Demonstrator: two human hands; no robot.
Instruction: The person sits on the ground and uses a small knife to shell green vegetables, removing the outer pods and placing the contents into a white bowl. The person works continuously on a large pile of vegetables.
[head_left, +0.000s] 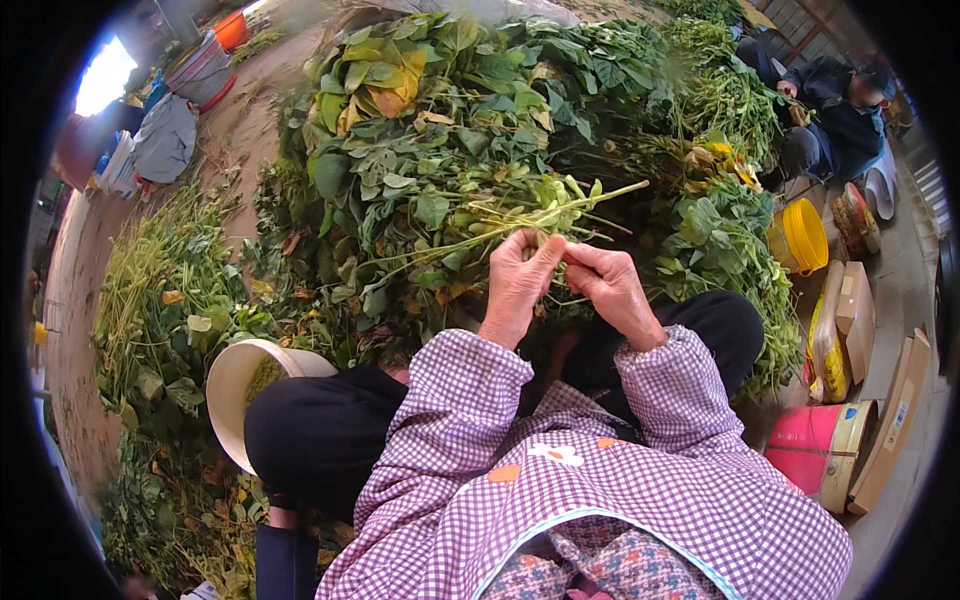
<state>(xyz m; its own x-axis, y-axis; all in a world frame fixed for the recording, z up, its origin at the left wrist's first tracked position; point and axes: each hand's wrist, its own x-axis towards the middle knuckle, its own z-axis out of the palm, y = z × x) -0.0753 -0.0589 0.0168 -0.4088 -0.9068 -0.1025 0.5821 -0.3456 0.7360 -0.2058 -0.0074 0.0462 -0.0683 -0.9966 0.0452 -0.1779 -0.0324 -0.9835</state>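
My left hand (521, 281) grips a bundle of cut soybean stalks (555, 216) with plump green pods, held in front of my lap. The stalks lie roughly crosswise, their bare cut ends towards the upper right. My right hand (613, 289) meets the left thumb, its fingertips pinched at the underside of the same plant; the exact part between them is hidden. Something small and red shows at the right fingertips. Beside my left knee a white bucket (225, 401) leans on its side, with green pods (264, 379) inside.
A large heap of leafy soybean plants (465, 97) rises before me. More stalks (165, 277) lie at left. On the right are a yellow bucket (802, 236), a pink-and-cream bucket (806, 450) and cardboard pieces (892, 435). Another person (832, 124) sits at upper right.
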